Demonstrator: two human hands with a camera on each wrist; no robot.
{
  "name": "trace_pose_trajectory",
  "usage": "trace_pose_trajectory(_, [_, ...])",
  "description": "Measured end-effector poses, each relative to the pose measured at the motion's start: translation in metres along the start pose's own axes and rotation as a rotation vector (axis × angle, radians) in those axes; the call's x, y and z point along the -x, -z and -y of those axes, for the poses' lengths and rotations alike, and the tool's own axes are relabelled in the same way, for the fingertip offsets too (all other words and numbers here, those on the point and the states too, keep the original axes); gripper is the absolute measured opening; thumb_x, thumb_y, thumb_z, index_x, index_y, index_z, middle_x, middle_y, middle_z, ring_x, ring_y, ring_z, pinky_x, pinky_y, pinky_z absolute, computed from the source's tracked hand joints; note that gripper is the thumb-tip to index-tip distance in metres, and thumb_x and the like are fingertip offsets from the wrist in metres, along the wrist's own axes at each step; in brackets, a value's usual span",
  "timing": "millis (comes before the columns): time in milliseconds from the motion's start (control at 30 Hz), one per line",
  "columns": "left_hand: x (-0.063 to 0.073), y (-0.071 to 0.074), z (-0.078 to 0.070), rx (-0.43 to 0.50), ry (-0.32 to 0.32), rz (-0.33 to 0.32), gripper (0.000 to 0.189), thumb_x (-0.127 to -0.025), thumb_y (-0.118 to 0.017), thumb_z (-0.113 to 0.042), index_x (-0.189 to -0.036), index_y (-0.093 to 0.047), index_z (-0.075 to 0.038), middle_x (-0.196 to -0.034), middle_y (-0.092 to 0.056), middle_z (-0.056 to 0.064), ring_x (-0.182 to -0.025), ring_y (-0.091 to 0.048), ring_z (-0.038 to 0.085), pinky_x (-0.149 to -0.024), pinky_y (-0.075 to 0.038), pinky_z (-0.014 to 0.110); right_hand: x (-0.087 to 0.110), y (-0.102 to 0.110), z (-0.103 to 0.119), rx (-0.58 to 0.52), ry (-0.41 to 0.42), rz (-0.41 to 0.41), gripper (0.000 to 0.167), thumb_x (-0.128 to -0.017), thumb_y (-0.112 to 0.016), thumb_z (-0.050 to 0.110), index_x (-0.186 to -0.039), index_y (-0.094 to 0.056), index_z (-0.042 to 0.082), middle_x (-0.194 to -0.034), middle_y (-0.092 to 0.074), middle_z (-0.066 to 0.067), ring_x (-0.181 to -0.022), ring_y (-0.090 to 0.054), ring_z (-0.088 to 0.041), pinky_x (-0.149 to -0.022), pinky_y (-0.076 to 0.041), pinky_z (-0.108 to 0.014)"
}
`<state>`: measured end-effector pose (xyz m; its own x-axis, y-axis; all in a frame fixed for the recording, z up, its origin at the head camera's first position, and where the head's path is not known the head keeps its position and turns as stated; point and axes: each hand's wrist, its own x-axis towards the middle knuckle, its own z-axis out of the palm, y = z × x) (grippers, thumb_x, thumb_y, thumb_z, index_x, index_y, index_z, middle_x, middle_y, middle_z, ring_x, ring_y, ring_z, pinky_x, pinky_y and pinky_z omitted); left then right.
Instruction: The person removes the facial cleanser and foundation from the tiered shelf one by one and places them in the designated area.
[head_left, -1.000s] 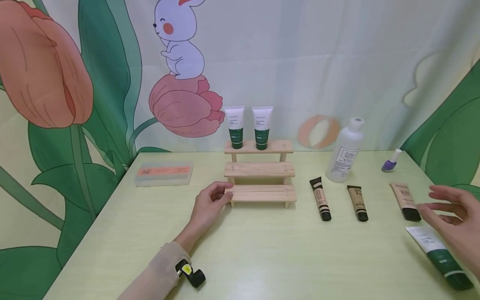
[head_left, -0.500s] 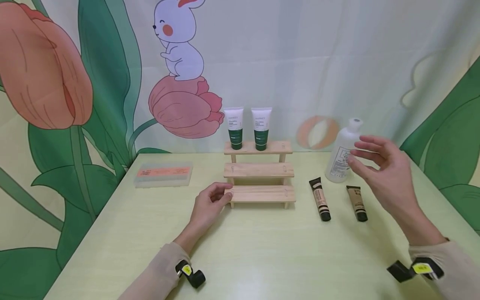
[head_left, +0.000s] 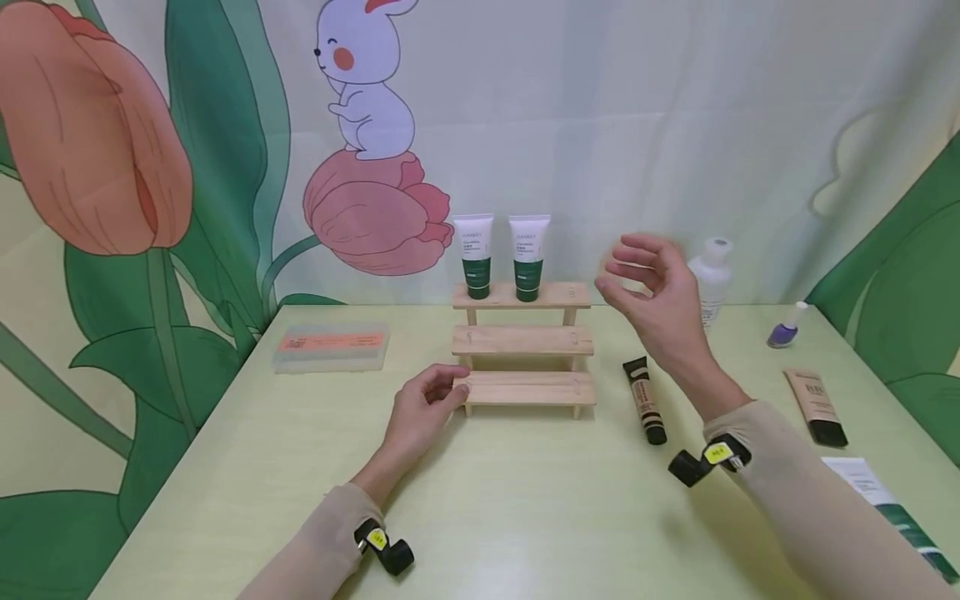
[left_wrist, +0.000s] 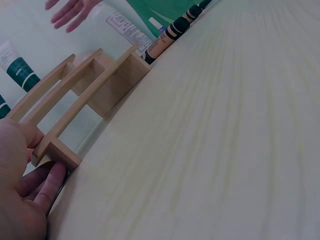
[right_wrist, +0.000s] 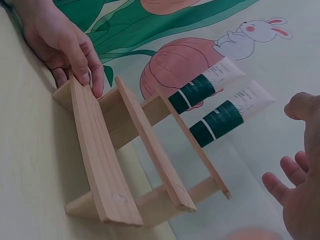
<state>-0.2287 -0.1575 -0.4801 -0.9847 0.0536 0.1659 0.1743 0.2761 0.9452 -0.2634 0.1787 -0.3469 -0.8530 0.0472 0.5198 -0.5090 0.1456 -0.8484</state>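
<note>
A three-step wooden stand (head_left: 525, 340) is in the middle of the table. My left hand (head_left: 423, 408) grips the left end of its lowest step, thumb and fingers on either side of the board (left_wrist: 90, 97). Two white-and-green squeeze tubes (head_left: 477, 260) (head_left: 529, 260) stand upright on their caps on the top step, side by side toward its left. My right hand (head_left: 660, 296) is in the air right of the stand, fingers loosely bent, holding nothing. In the right wrist view, a space separates this hand (right_wrist: 302, 185) from the tubes (right_wrist: 225, 120).
Right of the stand lies a black-and-beige tube (head_left: 645, 402). Behind the right hand, a white bottle (head_left: 711, 275) is partly hidden. Farther right are purple nail polish (head_left: 783, 333), a beige tube (head_left: 816, 407) and a larger green-and-white tube (head_left: 896, 517). A flat clear case (head_left: 330, 348) lies left.
My right hand has moved left and upward from the tubes at the far right, past the white bottle, toward the stand. My left hand keeps its grip on the lowest step.
</note>
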Motion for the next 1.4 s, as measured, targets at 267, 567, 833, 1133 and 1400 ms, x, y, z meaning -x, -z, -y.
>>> trace_pose_trajectory(267, [0.001,0.000,-0.001,0.002,-0.007,-0.009,0.020,-0.106,-0.078,-0.018,-0.125,-0.082,-0.020,-0.112,-0.079,0.002,-0.102,-0.071,0.020,-0.086,-0.055,0.025,-0.018,-0.038,-0.014,-0.011,-0.033,0.022,0.057,-0.099,-0.087,0.011,-0.149,-0.060,0.011,-0.140,-0.064,-0.014,-0.131,-0.068,-0.033,-0.104,-0.060,-0.031])
trace_pose_trajectory(567, [0.000,-0.002,-0.001,-0.004,-0.006,-0.008,0.020,-0.106,-0.078,-0.017,-0.125,-0.082,-0.020,-0.111,-0.079,0.002,-0.101,-0.071,0.019,-0.088,-0.056,0.026,-0.029,-0.073,-0.030,0.012,-0.064,0.034,0.058,-0.100,-0.085,0.010,-0.151,-0.058,0.008,-0.142,-0.065,-0.015,-0.130,-0.068,-0.033,-0.111,-0.057,-0.049])
trace_pose_trajectory(833, [-0.001,-0.001,0.000,0.001,-0.012,-0.015,0.020,-0.106,-0.078,-0.016,-0.126,-0.081,-0.019,-0.110,-0.079,0.002,-0.102,-0.072,0.019,-0.088,-0.056,0.026,-0.034,-0.093,-0.033,0.051,-0.069,0.038,0.059,-0.098,-0.086,0.008,-0.150,-0.057,0.010,-0.141,-0.068,-0.014,-0.124,-0.070,-0.028,-0.105,-0.060,-0.043])
trace_pose_trajectory(1133, [0.000,-0.001,0.001,-0.006,-0.012,-0.018,0.019,-0.106,-0.078,-0.017,-0.125,-0.082,-0.020,-0.112,-0.078,0.001,-0.102,-0.072,0.019,-0.087,-0.056,0.027,-0.034,-0.098,-0.032,0.105,-0.059,0.044,0.055,-0.100,-0.084,0.007,-0.147,-0.056,0.011,-0.133,-0.072,-0.013,-0.115,-0.070,-0.025,-0.102,-0.060,-0.045])
trace_pose_trajectory(1400, [0.000,-0.001,0.000,-0.002,-0.012,-0.017,0.020,-0.106,-0.078,-0.017,-0.125,-0.081,-0.020,-0.114,-0.078,0.002,-0.102,-0.072,0.019,-0.088,-0.056,0.026,-0.030,-0.090,-0.025,0.098,-0.031,0.031,0.054,-0.101,-0.082,0.008,-0.148,-0.056,0.011,-0.134,-0.071,-0.012,-0.115,-0.069,-0.024,-0.099,-0.059,-0.036])
